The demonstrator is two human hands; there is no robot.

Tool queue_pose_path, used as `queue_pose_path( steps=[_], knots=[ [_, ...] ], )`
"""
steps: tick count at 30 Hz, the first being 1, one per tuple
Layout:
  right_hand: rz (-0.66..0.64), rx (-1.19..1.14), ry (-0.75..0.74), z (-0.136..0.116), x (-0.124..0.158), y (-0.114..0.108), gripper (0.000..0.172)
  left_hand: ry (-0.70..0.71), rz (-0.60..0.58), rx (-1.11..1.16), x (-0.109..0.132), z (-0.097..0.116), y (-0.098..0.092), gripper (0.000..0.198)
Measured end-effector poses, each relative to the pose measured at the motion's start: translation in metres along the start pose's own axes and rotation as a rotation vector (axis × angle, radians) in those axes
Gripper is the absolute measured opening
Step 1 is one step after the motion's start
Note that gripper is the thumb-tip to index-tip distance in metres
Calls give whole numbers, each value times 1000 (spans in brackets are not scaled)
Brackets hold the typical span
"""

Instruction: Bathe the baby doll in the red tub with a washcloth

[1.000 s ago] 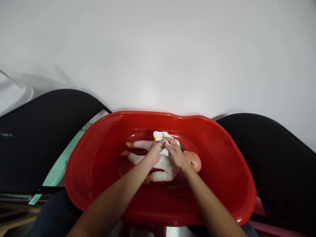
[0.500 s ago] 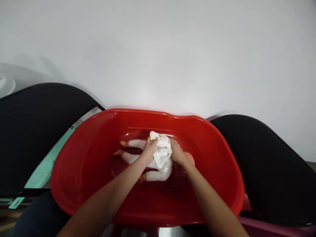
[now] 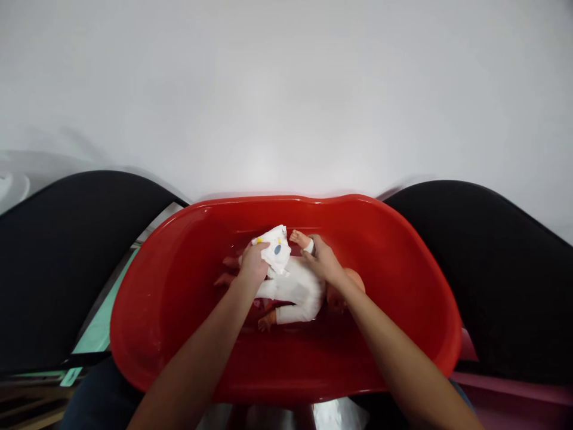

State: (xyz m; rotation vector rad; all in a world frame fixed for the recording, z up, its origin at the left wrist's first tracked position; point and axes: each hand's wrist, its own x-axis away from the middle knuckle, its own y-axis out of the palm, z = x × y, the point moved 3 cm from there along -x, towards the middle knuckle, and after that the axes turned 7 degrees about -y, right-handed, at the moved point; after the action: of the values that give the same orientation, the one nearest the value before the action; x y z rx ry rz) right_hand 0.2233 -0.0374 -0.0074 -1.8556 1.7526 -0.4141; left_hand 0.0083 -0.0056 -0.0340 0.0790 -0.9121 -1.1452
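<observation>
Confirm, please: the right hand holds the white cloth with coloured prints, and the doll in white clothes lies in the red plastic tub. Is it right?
Not quite: the left hand, not the right hand, holds the white cloth with coloured prints, as the head view shows. The doll in white clothes does lie in the red plastic tub.

The cloth (image 3: pixel 274 251) in the left grip (image 3: pixel 254 266) was white, printed with yellow patches and a blue-grey oval. Under the right grip (image 3: pixel 323 257), the doll (image 3: pixel 304 283) was plain white in its suit and orange-pink at its hands. Around both grips the tub (image 3: pixel 398 269) was solid red. Farther out, the left chair (image 3: pixel 67 263) and right chair (image 3: pixel 487 269) were black, a strip (image 3: pixel 101 325) left of the left grip was mint green, and the wall (image 3: pixel 286 101) beyond was pale grey.
</observation>
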Motion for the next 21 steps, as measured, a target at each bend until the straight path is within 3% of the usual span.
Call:
queue_pose_path(
  steps=[2,4,6,8,10,11,13,15,17,21],
  knots=[
    [-19,-16,-25,-4,2,0,27,54,-125,32,12,6,9,81],
    [-40,-29,-61,-7,2,0,28,100,-334,42,26,13,20,86],
    [-61,-6,-93,-7,2,-1,29,42,-443,14,35,12,27,84],
    [-80,45,-118,-6,1,1,31,-62,-370,-51,36,6,27,92],
    [-93,98,-132,-2,0,3,30,-68,-220,-134,32,4,22,103],
    [-96,115,-129,0,0,5,28,-4,-165,-189,30,5,20,106],
    [-87,118,-95,4,0,7,23,260,-116,-324,29,15,17,99],
    [-48,66,-45,6,-1,6,23,566,-121,-491,36,24,16,86],
    [-1,-48,-1,4,-2,3,24,719,-160,-643,44,26,17,80],
    [19,-407,21,-11,-4,-8,40,635,-259,-806,50,15,22,87]
  ],
)
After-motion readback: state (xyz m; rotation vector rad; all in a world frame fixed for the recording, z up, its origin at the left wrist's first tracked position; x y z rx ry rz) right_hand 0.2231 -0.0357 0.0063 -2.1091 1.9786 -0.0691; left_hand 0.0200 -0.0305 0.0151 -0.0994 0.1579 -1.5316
